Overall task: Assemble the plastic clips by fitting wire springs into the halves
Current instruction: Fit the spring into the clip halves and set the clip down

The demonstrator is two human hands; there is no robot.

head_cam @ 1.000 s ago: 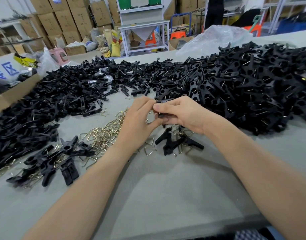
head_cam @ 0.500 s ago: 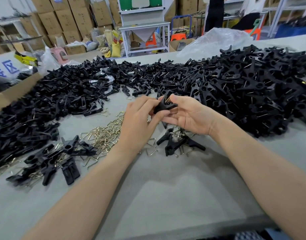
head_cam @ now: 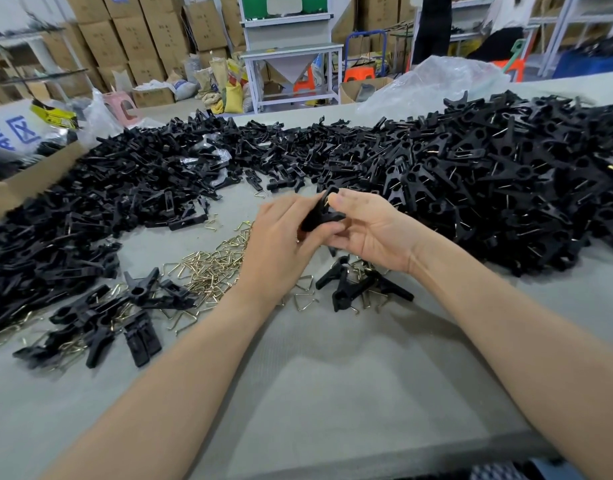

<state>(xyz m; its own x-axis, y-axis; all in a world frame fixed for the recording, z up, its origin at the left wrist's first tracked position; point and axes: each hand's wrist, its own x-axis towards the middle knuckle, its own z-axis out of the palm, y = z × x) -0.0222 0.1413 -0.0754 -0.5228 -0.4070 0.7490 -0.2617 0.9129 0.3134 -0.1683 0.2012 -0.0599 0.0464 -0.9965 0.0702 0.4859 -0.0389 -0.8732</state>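
Item: clip (head_cam: 320, 214), black plastic. The left hand (head_cam: 281, 244) and right hand (head_cam: 374, 233) are pinching it between curled fingers above the table, probably to keep the parts aligned. I cannot tell whether a spring is seated.
Wire springs (head_cam: 208, 268): lying just below-left of the grip, within reach.
Halves (head_cam: 107, 188): lying far left of it.
Finished clips (head_cam: 488, 181): piling up to its right.
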